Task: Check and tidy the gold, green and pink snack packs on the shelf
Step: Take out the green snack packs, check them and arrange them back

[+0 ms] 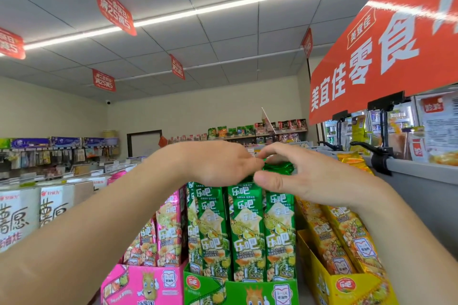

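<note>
**Now: both hands at the top seal of the green row**

Position: green packs (pixel 245 228) stand upright in a green carton (pixel 250 292), between the pink packs (pixel 168 228) on the left and the gold packs (pixel 339 235) on the right.

Hands: the left hand (pixel 218 163) pinches with bunched fingertips at the crimped foil top (pixel 280 168) of the green packs. The right hand (pixel 300 176) curls thumb and fingers round the same crinkled top.

Handling (judgement): tall, thin foil sleeves, probably light, glossy and slippery. The contents are likely brittle, so squeeze little. Best hold is the flat crimped seal at the top, or the long edges; the mid-face would crush.

Writing: packs read 乐吧. The red banner (pixel 371 57) reads 美宜佳零食. The hanging signs (pixel 112 5) read 满25减5. The white boxes (pixel 17 218) at the left show 薯愿; the smaller print is unreadable.
</note>
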`<control>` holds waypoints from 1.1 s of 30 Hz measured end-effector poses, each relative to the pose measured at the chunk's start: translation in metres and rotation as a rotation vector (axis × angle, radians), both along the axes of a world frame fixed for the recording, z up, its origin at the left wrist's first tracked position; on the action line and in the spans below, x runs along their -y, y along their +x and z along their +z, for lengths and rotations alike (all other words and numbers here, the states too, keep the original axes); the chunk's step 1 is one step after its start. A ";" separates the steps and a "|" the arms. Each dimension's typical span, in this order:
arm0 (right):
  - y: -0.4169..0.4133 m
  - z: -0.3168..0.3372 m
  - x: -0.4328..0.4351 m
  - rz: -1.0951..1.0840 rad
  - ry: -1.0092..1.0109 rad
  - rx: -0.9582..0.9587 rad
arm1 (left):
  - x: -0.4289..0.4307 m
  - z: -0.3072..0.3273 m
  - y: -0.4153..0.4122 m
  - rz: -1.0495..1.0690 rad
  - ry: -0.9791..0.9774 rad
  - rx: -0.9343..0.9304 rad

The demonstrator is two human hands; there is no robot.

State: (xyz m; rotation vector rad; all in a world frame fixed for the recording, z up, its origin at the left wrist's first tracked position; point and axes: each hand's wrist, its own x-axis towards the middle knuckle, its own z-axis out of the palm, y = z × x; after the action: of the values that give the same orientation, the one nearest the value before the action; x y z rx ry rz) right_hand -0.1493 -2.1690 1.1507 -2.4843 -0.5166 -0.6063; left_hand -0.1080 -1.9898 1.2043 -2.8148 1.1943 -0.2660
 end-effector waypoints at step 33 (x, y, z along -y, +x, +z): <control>0.068 0.060 -0.034 -0.276 -0.318 -0.084 | -0.022 -0.032 0.004 -0.083 -0.276 0.303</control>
State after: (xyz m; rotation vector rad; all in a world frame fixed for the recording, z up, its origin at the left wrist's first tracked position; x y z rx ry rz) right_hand -0.0815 -2.1351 1.2109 -2.8992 -0.2532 -0.5545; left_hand -0.1042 -1.9675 1.1723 -2.8045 1.2881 -0.8904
